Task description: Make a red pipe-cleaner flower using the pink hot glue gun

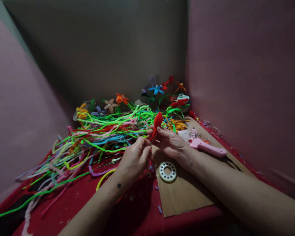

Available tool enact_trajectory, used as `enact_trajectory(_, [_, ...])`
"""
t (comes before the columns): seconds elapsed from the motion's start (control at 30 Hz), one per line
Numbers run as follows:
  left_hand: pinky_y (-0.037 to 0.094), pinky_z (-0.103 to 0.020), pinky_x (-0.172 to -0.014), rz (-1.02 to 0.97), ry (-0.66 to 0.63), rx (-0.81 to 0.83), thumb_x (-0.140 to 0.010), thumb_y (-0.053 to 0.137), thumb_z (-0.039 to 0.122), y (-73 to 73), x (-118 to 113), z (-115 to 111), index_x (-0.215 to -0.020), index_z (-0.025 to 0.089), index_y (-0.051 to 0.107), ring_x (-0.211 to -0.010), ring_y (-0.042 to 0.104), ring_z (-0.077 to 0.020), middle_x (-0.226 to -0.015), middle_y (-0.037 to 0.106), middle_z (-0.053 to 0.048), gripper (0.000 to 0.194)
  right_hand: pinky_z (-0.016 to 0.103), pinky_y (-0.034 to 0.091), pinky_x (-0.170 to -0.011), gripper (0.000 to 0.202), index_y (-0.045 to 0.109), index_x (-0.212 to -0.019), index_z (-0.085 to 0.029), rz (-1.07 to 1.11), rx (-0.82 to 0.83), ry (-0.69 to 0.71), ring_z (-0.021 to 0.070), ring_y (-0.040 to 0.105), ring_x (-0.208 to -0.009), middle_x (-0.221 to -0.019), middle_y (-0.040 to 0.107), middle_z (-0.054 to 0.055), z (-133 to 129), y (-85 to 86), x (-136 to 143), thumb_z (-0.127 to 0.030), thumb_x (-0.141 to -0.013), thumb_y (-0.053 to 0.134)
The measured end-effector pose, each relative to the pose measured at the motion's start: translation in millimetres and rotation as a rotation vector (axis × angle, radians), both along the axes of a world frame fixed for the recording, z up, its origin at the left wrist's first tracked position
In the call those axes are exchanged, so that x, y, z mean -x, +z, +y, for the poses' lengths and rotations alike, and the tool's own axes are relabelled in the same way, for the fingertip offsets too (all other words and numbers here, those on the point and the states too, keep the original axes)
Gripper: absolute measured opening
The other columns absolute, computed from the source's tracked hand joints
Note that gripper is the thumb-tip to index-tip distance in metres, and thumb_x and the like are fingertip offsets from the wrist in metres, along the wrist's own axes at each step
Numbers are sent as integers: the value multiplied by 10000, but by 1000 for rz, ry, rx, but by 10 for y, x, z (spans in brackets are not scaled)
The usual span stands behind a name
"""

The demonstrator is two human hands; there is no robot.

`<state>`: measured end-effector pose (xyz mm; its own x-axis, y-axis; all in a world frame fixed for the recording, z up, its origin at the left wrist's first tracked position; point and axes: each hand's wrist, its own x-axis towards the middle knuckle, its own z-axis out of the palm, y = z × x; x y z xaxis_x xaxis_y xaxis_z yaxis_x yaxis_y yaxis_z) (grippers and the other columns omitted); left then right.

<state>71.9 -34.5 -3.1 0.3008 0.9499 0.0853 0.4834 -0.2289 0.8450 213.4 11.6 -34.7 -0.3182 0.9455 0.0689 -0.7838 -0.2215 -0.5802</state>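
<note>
Just right of the centre of the frame is a red fuzzy bud point(158, 120), upright with a slight lean, its narrow lower end running down to a thin dark stem point(151, 142). The right hand point(168, 141) has its thumb and fingers closed round the lower part of the bud. The left hand point(139, 154), fingers curled in, pinches at the stem just below.

At the upper right of centre stands a pale blue container point(183, 96), partly behind a red flower point(179, 103); whether anything is inside it cannot be told. At the left end of the back row, what looks like a clear container point(75, 116) shows beside a yellow-orange flower point(82, 110), its contents too dim to make out. Between them rise more fuzzy flowers, among them a blue one point(156, 89) and an orange one point(122, 99); their bases are hidden.

Loose fuzzy stems point(108, 119), many of them bright green, heap across the left and middle of the desk point(71, 198), which has a red cover. At lower right, a brown board point(186, 193) bears a white ring point(167, 180) pierced with holes and a pink glue gun point(208, 146).
</note>
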Motion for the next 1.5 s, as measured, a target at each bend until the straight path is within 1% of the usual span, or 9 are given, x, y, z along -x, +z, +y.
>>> enact_trajectory(0.27, [305, -167, -291, -18, 58, -9, -827, 429, 323, 4, -18, -15, -759, 209, 419, -295, 448, -70, -559, 568, 57, 134, 332, 430, -816, 120, 687, -769, -139, -2, -23, 12, 151, 624, -736, -741, 708, 37, 1, -19, 9, -227, -691, 707])
enact_trajectory(0.43, [322, -171, -293, -40, 53, -25, -837, 440, 338, -40, -35, -10, -754, 211, 399, -305, 467, -81, -529, 549, 62, 157, 315, 446, -761, 93, 679, -731, -151, 13, 15, 33, 144, 620, -688, -707, 704, 31, -22, -24, 41, -223, -683, 712])
enact_trajectory(0.63, [335, -179, -279, -182, 70, 18, -828, 474, 354, -91, -53, 10, -883, 217, 369, -301, 499, -102, -557, 595, 61, 181, 293, 465, -723, 51, 674, -714, -151, 31, 35, 15, 139, 624, -664, -688, 701, 30, -26, -16, 59, -194, -702, 698])
enact_trajectory(0.83, [343, -189, -254, -234, 84, 64, -801, 516, 319, -36, -65, 3, -940, 221, 330, -288, 498, -122, -533, 584, 79, 252, 274, 472, -673, 53, 669, -701, -140, 13, 70, 4, 139, 628, -648, -673, 701, 40, -37, 16, 64, -183, -731, 664])
enact_trajectory(0.97, [327, -176, -243, -253, 50, 138, -788, 524, 298, -12, -49, -3, -908, 213, 342, -268, 469, -107, -512, 580, 77, 234, 282, 470, -663, 40, 664, -719, -139, -4, 69, -1, 143, 631, -633, -670, 702, 45, -41, 9, 65, -175, -714, 678])
enact_trajectory(1.13, [353, -184, -265, -259, -11, 197, -796, 502, 293, -39, -14, 6, -820, 211, 367, -318, 515, -120, -520, 598, 52, 160, 288, 467, -696, 99, 667, -771, -140, -33, 8, -1, 143, 635, -655, -700, 707, 40, -34, -11, 80, -177, -685, 699])
enact_trajectory(1.23, [326, -180, -279, -187, 14, 143, -800, 498, 296, -51, -2, 2, -800, 219, 380, -308, 506, -120, -492, 583, 63, 141, 298, 464, -734, 132, 673, -800, -135, -54, -37, 10, 154, 645, -689, -726, 712, 54, -37, -19, 84, -189, -681, 693])
enact_trajectory(1.4, [352, -202, -379, 57, 137, -113, -792, 511, 276, -65, 3, -11, -770, 223, 439, -349, 513, -112, -478, 548, 66, 91, 317, 453, -791, 156, 681, -830, -140, -71, -48, 27, 158, 649, -703, -715, 712, 53, -53, -15, 82, -208, -690, 684])
enact_trajectory(1.5, [379, -229, -445, 176, 161, -209, -803, 478, 260, -83, 7, -7, -789, 223, 462, -396, 536, -129, -508, 553, 51, 43, 297, 451, -775, 172, 679, -816, -138, -78, -39, 13, 148, 648, -705, -705, 710, 43, -61, 2, 91, -211, -665, 717])
